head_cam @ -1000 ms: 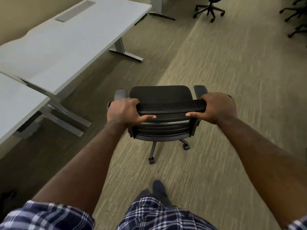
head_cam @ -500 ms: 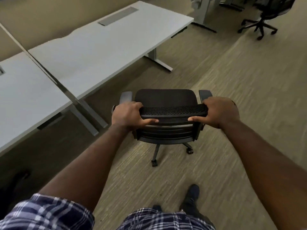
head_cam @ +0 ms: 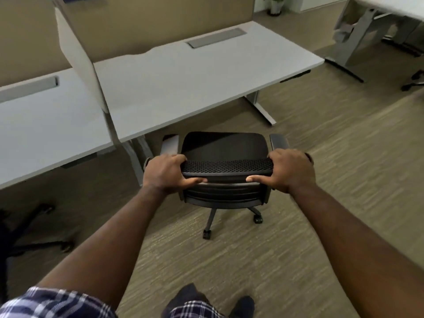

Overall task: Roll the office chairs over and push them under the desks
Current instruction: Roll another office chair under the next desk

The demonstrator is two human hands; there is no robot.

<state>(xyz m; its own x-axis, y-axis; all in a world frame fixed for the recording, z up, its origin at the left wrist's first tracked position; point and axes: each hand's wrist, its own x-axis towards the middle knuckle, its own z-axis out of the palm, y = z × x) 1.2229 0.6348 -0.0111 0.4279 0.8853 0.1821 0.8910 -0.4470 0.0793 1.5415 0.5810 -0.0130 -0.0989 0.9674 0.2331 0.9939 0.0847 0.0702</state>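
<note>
A black office chair (head_cam: 226, 148) with a mesh backrest and grey armrests stands on the carpet in front of me, its seat facing a white desk (head_cam: 195, 79). My left hand (head_cam: 166, 174) grips the left end of the backrest's top edge. My right hand (head_cam: 288, 171) grips the right end. The chair's seat front is just short of the desk's near edge, close to the desk's left leg. Two castors show below the seat.
A second white desk (head_cam: 46, 125) stands to the left, split off by an upright divider panel (head_cam: 78, 58). The base of another black chair (head_cam: 34, 235) shows at lower left. Further desk legs (head_cam: 351, 40) and a chair base (head_cam: 415, 81) are at upper right.
The chair has rolled toward the desk while I turned left to face it; the desk now fills the upper view. Both hands have kept their grip on the backrest.
</note>
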